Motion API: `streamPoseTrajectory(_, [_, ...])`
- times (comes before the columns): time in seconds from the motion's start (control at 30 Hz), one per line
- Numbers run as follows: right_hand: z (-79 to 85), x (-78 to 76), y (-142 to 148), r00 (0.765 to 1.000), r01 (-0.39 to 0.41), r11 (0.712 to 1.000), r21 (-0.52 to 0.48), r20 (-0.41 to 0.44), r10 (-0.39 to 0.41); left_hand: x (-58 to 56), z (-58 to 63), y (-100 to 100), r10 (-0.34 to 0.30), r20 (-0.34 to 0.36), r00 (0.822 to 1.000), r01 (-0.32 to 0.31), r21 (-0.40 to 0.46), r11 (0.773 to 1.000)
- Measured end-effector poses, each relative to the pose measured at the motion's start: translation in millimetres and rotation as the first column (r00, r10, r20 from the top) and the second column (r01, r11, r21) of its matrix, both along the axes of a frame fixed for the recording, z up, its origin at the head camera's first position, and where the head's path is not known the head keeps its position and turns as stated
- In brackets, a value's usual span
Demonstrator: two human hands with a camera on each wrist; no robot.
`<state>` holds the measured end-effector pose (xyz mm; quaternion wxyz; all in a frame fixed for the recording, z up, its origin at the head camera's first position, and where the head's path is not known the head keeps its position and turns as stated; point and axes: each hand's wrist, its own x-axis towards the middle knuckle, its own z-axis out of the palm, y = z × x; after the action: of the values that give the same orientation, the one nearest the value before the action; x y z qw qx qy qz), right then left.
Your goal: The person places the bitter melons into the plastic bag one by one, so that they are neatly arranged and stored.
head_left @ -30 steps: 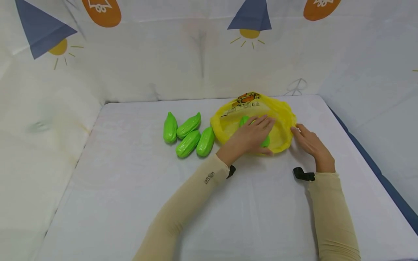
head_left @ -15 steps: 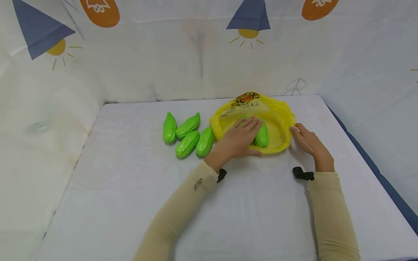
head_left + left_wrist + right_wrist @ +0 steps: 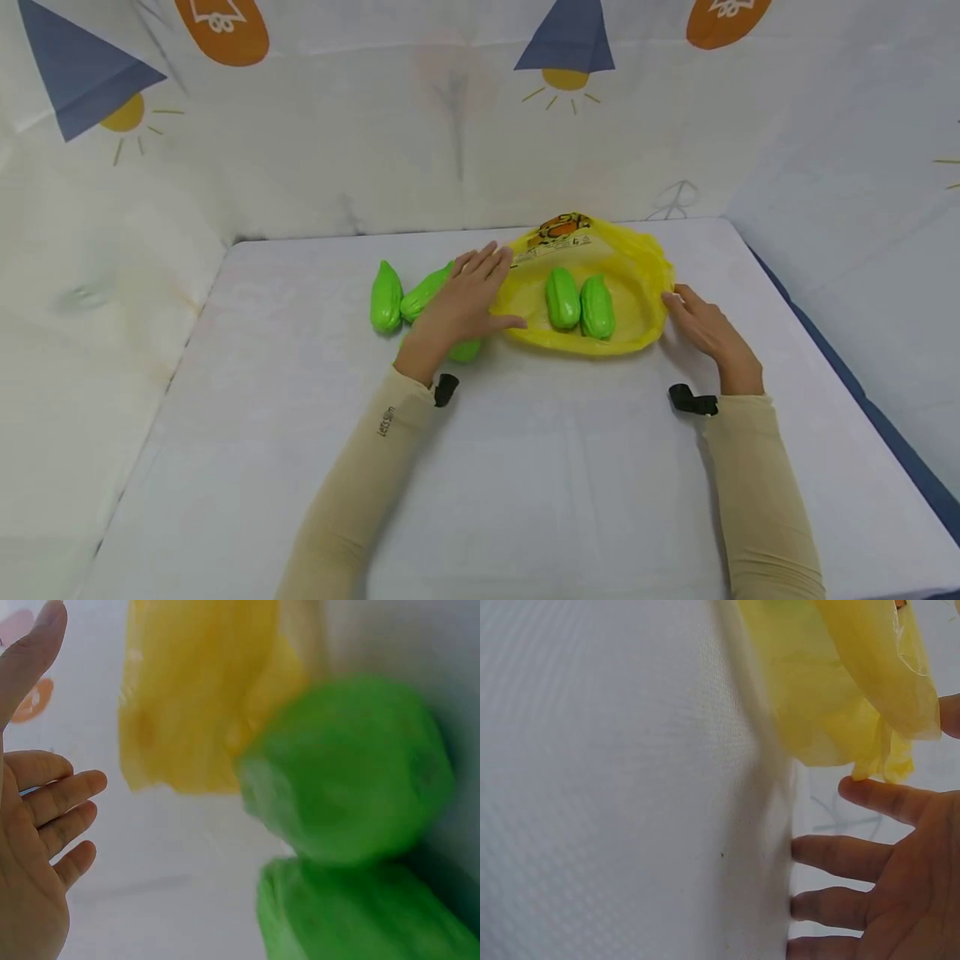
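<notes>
A yellow plastic bag (image 3: 630, 325) lies with its mouth open in the head view. Two green toy vegetables, a left one (image 3: 562, 298) and a right one (image 3: 597, 307), rest inside it. My left hand (image 3: 468, 300) hovers above more of these green vegetables (image 3: 386, 297) left of the bag, fingers extended and holding nothing; it partly hides them. In the left wrist view two blurred green vegetables (image 3: 352, 772) sit close to the camera, apart from the fingers. My right hand (image 3: 705, 329) holds the bag's right rim between thumb and index finger, the other fingers spread straight (image 3: 840, 859).
All of it lies on a white-covered table (image 3: 562, 483). A white sheet (image 3: 337, 125) with printed lamps stands behind and at the sides. A dark blue strip (image 3: 825, 342) runs along the right table edge. Black wrist mounts (image 3: 692, 400) sit below the hands.
My left hand has drawn away from inside the bag and moved left over the loose green vegetables. Two vegetables are now uncovered in the bag. My right hand stays at the rim.
</notes>
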<state>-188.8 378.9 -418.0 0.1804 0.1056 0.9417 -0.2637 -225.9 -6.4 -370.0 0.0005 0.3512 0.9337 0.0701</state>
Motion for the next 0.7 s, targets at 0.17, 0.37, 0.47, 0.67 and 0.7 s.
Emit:
streamPoseTrajectory(0.17, [-1.3, 0.2, -1, 1.000, 0.001, 1.000, 0.004, -0.011, -0.001, -6.6, -12.4, -28, 0.083, 0.046, 0.995, -0.084, 0.005, 0.996])
streamPoseTrajectory(0.37, [-2.4, 1.2, -2, 1.000, -0.003, 1.000, 0.001, -0.020, 0.003, -10.4, -23.9, -47, 0.137, 0.101, 0.985, -0.141, 0.038, 0.989])
streamPoseTrajectory(0.47, [-2.5, 2.0, -1, 1.000, -0.006, 1.000, 0.006, -0.024, 0.006, -12.9, -26.6, -53, 0.139, 0.109, 0.984, -0.146, 0.054, 0.988])
streamPoseTrajectory(0.67, [-0.8, 2.3, -2, 1.000, -0.005, 1.000, 0.011, -0.022, 0.006, -17.5, -27.7, -63, 0.166, 0.117, 0.979, -0.175, 0.076, 0.982])
streamPoseTrajectory(0.7, [-0.4, 2.1, -2, 1.000, -0.005, 1.000, 0.012, -0.020, 0.005, -18.3, -27.1, -64, 0.169, 0.121, 0.978, -0.179, 0.081, 0.981])
